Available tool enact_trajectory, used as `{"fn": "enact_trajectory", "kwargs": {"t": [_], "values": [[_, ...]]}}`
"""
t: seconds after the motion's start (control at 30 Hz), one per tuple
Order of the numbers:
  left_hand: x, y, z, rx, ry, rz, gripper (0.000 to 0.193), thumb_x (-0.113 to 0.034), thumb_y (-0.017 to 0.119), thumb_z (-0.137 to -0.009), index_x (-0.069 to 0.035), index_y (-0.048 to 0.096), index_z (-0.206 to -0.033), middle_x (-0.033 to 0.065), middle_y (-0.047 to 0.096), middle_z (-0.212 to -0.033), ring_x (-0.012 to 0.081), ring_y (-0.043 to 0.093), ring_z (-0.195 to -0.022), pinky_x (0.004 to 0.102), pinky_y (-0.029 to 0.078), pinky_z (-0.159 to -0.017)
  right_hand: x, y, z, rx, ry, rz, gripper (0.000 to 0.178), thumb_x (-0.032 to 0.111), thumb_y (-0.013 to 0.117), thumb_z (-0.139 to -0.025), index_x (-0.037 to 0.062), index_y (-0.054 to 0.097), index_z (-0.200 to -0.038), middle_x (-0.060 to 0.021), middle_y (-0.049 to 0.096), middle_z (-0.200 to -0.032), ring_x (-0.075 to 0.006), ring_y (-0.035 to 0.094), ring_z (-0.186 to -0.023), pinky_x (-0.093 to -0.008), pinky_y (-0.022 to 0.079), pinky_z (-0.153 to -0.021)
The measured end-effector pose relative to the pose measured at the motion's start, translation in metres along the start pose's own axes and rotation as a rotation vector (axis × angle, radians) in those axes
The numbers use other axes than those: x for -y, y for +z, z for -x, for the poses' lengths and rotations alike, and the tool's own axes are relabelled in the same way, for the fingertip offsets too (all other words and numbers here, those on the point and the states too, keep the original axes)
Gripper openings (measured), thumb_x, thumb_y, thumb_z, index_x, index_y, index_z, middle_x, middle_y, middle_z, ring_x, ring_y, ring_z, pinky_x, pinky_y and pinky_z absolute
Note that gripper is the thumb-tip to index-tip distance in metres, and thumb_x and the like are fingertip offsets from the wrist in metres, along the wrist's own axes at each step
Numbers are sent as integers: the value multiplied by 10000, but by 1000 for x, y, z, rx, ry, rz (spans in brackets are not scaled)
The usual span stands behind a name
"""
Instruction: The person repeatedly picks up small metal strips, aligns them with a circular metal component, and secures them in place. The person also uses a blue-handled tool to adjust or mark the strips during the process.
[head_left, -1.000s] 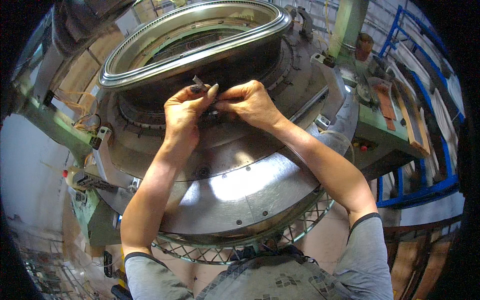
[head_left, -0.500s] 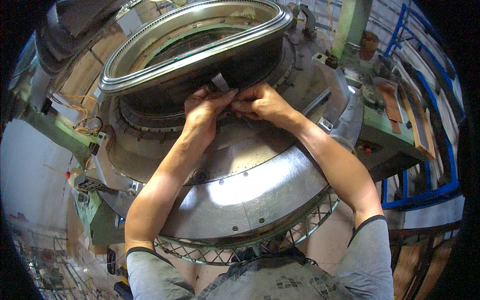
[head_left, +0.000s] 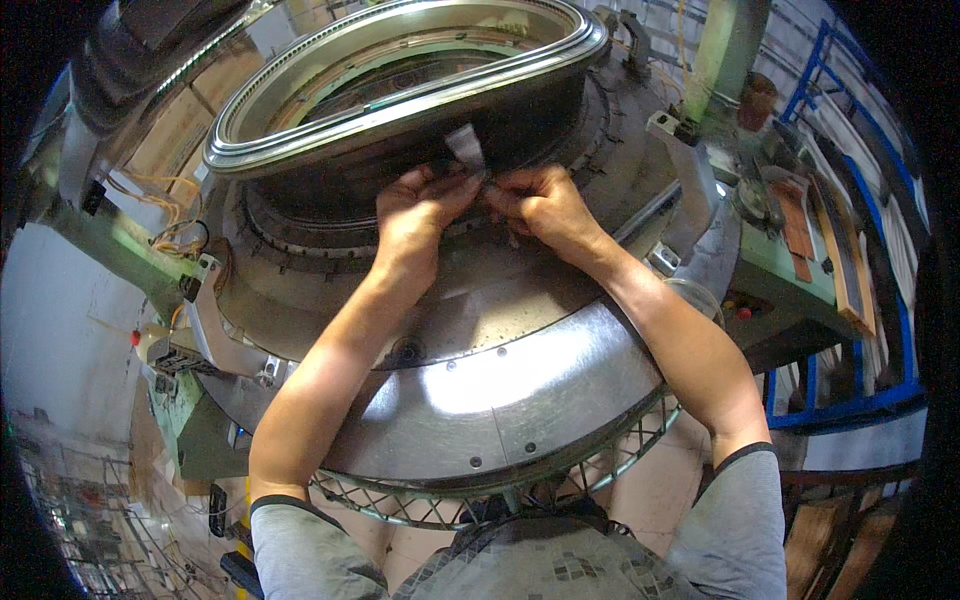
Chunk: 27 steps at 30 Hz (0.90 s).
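Head view, looking down: the left hand (head_left: 418,215) and right hand (head_left: 540,205) are almost touching at the far side of the big round machine, fingers pinched narrow. Between them they hold a small grey strip of tape or fabric (head_left: 466,148), which sticks up against the dark cylinder wall (head_left: 560,120) just under the shiny oval metal ring (head_left: 400,95). I'd say this is the fiddly bit, fixing or threading that strip at the dark toothed ring (head_left: 300,235) around the cylinder; I can't tell which end is attached. The next move probably calls for a steady fingertip pinch and keeping the strip flat on the wall. Nearer lies the wide polished steel plate (head_left: 470,400), with a blue metal rack (head_left: 850,400) off right.
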<state>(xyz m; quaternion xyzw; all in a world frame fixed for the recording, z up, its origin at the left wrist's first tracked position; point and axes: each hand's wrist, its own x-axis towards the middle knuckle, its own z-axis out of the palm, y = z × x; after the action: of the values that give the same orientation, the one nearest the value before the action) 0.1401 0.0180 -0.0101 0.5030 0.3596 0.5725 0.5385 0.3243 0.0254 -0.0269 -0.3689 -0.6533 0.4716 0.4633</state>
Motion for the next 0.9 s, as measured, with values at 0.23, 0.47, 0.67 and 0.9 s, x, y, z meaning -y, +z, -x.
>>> {"fn": "enact_trajectory", "kwargs": {"t": [0.23, 0.47, 0.67, 0.9], "values": [[9, 4, 24, -27, 916, -1260, 351, 29, 658, -726, -1, 669, -1076, 209, 559, -1386, 409, 477, -1305, 487, 400, -1063, -6, 3, -5, -237, -217, 240, 178, 117, 687, -855, 13, 769, -974, -182, 754, -864, -141, 677, -720, -335, 539, -690], [15, 5, 21, -43, 930, -1332, 323, 16, 641, -718, -1, 663, -1041, 207, 473, -1480, 406, 427, -1363, 538, 353, -1066, -8, 3, -7, -260, -257, 374, 173, 156, 699, -847, 18, 767, -926, -235, 701, -796, -215, 687, -633, -357, 529, -645], [15, 7, 21, -44, 927, -1362, 331, -2, 660, -698, -11, 661, -1029, 183, 466, -1500, 392, 424, -1373, 549, 348, -1065, -10, 3, -7, -282, -277, 359, 178, 141, 694, -852, 20, 770, -958, -230, 713, -816, -182, 688, -653, -350, 535, -658], [15, 7, 21, -38, 907, -1376, 329, -12, 673, -688, -15, 664, -1017, 179, 478, -1497, 389, 418, -1381, 568, 334, -1070, -8, 3, -7, -261, -249, 328, 174, 128, 699, -871, 4, 769, -971, -175, 738, -831, -138, 662, -701, -318, 527, -678]]}}
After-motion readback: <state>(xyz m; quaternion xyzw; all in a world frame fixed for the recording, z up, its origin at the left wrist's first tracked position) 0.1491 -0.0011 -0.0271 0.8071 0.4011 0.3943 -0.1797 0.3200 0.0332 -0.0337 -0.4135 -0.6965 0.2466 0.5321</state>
